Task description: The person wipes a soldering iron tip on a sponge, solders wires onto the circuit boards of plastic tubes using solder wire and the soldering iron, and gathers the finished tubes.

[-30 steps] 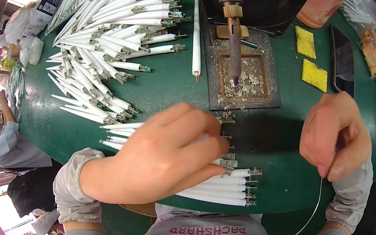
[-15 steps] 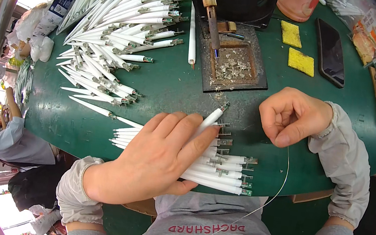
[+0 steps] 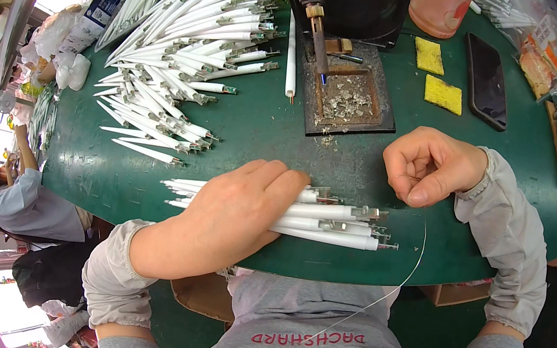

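Several white tubes (image 3: 328,224) lie in a short row at the near table edge (image 3: 422,265), long axes left-right, metal ends toward the right hand (image 3: 432,167). Left hand (image 3: 237,214) rests flat and open on them, clearly nearer. Right hand is fisted just beyond the tips, probably pinching the thin wire (image 3: 416,261).

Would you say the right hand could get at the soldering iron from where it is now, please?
Probably yes: the right hand hangs above bare green table, and nothing stands between it and the soldering iron.
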Available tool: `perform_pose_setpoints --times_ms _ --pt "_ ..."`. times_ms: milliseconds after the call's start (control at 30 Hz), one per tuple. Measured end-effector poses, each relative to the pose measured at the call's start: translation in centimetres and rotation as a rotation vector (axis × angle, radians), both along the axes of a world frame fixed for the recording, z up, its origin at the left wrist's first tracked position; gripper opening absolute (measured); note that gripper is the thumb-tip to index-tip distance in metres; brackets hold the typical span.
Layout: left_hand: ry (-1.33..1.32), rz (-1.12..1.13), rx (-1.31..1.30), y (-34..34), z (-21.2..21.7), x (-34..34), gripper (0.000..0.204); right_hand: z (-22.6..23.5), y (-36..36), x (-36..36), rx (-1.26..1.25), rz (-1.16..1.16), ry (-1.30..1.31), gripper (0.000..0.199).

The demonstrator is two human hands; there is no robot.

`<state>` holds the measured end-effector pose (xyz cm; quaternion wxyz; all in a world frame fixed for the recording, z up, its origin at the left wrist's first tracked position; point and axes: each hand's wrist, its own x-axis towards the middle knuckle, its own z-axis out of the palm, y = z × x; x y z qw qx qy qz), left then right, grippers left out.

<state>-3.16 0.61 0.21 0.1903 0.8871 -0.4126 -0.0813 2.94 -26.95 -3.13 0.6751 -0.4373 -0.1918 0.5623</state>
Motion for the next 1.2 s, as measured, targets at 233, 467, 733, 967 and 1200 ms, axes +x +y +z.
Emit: perform_pose_setpoints --times_ms 233,467,733,967,1200 --pt "0.325 0.246 -0.077 1.2 5.1 0.6 0.040 0.2 0.2 0.0 0.019 0.049 -0.067 0.016" --pt "1.023 0.444 -0.206 2.4 7.2 0.5 0.046 0.0 0.1 -0.2 0.019 0.030 -0.077 0.017" --pt "1.116 0.486 -0.284 4.8 6.2 -1.0 0.054 -0.1 0.3 -0.1 0.037 0.010 -0.051 0.019" --pt "1.210 0.556 -0.487 7.3 5.0 -2.9 0.039 0.1 0.7 -0.4 0.101 -0.008 0.015 0.022" --pt "1.338 0.523 -0.579 11.2 2.8 -5.0 0.057 -0.3 1.0 -0.3 0.087 -0.054 -0.047 0.022"
